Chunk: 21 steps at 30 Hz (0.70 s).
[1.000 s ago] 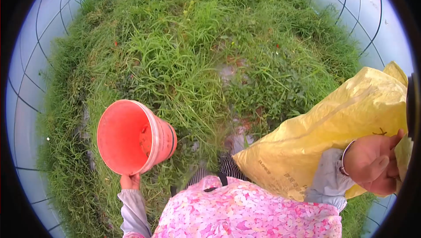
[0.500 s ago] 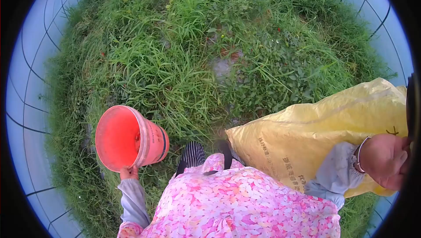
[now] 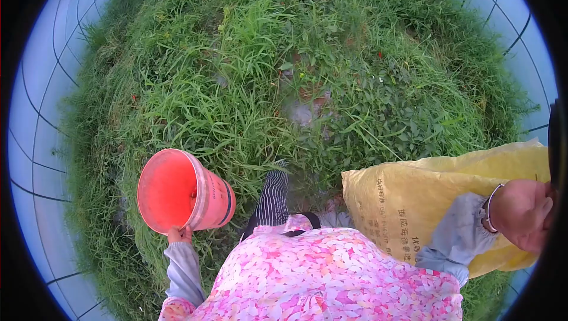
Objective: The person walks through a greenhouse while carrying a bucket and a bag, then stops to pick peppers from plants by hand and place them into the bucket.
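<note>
My left hand (image 3: 179, 234) is closed on the rim of a pinkish-red bucket (image 3: 218, 201), which tilts with its mouth toward the left. Something small and red shows inside, too small to name. At the right edge of the view my right hand (image 3: 523, 217) is curled, its fingertips partly cut off by the dark border. A large yellow woven sack (image 3: 378, 208) with printed characters hangs beside and below that hand, apparently gripped at its far end. A bracelet circles the right wrist, above a grey sleeve cover (image 3: 461, 226).
Tall green grass and leafy plants (image 3: 248, 84) cover the ground ahead. A bare, wet-looking patch (image 3: 300, 113) lies in the middle. Small red spots dot the plants. Pale sheeting with dark lines (image 3: 41, 126) curves along both sides. A striped trouser leg (image 3: 272, 194) is below.
The striped leg has come forward in view. The bucket has shifted slightly right and down with my left hand, and the sack has swung to the right and lower. Both hands keep their grip.
</note>
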Tool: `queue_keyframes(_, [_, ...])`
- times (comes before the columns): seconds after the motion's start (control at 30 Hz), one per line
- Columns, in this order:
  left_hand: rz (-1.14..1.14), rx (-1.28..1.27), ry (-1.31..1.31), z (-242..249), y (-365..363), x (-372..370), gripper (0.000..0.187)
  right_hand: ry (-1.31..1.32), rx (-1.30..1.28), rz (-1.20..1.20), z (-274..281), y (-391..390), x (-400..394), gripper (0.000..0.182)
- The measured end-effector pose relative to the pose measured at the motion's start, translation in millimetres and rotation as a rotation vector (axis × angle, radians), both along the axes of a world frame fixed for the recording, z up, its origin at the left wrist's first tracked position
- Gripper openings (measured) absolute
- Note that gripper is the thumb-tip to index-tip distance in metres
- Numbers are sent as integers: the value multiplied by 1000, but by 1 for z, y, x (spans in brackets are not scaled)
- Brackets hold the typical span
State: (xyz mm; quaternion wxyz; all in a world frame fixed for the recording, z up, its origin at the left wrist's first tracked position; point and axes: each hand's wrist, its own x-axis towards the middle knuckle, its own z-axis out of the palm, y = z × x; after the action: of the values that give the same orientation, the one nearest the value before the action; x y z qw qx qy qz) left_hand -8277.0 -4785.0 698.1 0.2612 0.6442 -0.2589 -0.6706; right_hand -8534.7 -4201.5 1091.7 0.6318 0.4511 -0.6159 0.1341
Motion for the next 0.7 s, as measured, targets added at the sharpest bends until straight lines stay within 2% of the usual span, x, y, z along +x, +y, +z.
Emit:
queue_keyframes(0.03, [-19, 70, 79, -19, -17, -11, 23, -6, 31, -10, -2, -2, -10, 52])
queue_keyframes(0.13, [4, 2, 56, -31, -18, -68, 24, 80, -92, 16, -14, -16, -63, 50])
queue_keyframes(0.27, [22, 59, 37, -22, -38, -134, 24, 70, -136, 125, -26, -119, -181, 49])
queue_keyframes(0.4, [-65, 201, 37, -17, -107, -172, 22, 32, -160, 188, -29, -209, -265, 48])
queue_keyframes(0.5, [-86, 135, 71, 26, -128, -236, 21, 49, -163, 249, -21, -251, -310, 48])
queue_keyframes(0.6, [-108, 84, 102, 45, -158, -280, 21, 72, -139, 311, -8, -281, -343, 47])
queue_keyframes(0.7, [-98, 24, 133, 72, -192, -322, 22, 14, -123, 385, 16, -316, -372, 56])
